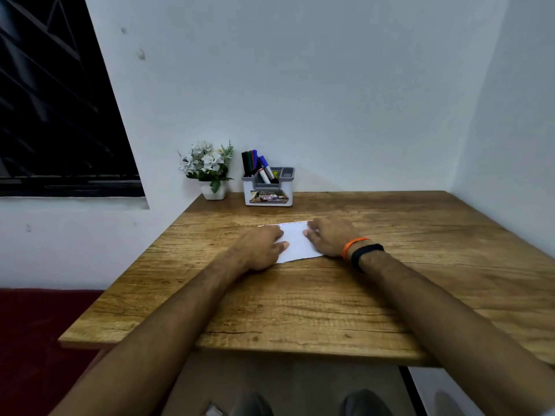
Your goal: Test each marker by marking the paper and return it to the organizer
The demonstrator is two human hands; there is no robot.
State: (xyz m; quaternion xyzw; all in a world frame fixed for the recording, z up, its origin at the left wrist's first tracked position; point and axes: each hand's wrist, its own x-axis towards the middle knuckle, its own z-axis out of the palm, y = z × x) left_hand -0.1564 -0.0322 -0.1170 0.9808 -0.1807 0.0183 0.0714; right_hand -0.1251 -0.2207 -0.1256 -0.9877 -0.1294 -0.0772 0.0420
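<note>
Markers stand bunched in the grey-and-white organizer at the far edge of the bench, caps up: black, green, red and blue ones in the left compartment, a blue-capped white one leaning in the middle compartment. The right compartment's contents are too small to tell. Paper, a white sheet, lies flat on the bench near the middle, well apart from the organizer and nearer the person. Left hand rests palm-down on the left part of the paper, fingers loosely bent and holding nothing, thumb lying on the sheet. Right hand rests on the right part of the paper, fingers lightly curled against it, nothing gripped. Right wrist carries an orange thread band and a black band. Small white pot of white flowers sits just left of the organizer against the wall. Dark window at far left.
</note>
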